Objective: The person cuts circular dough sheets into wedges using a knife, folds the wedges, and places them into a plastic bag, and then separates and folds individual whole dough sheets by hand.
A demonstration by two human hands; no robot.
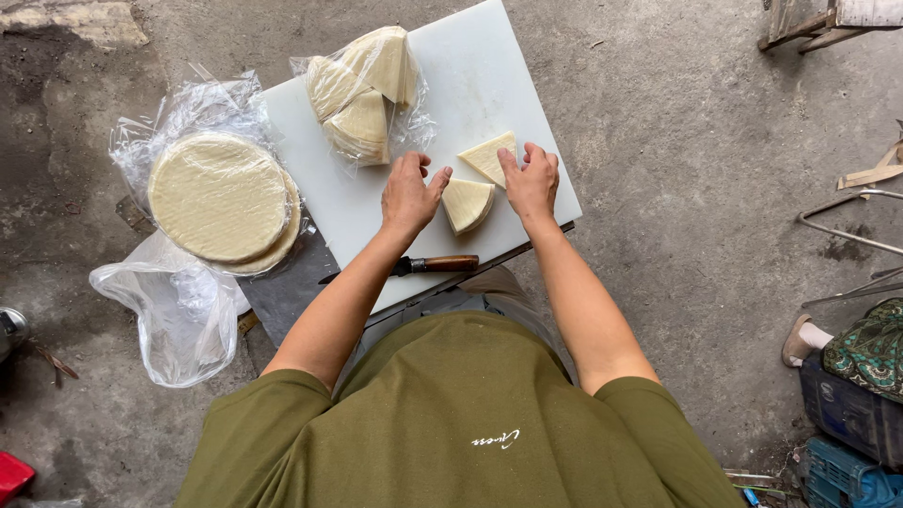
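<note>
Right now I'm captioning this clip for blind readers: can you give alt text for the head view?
Seen from above, a person's left hand and right hand handle two wedge-shaped stacks of pale thin wrappers on a white cutting board. A wooden-handled knife lies near the board's edge, and bagged round wrappers sit to the left.

Single head view, steeply downward, close over a white cutting board (489, 85).

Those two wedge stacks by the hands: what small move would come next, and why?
Probably the left hand and right hand each grip a wedge stack, near one and far one, and carry them toward the bagged wedges. Both hands already touch them, and the knife lies set aside.
</note>
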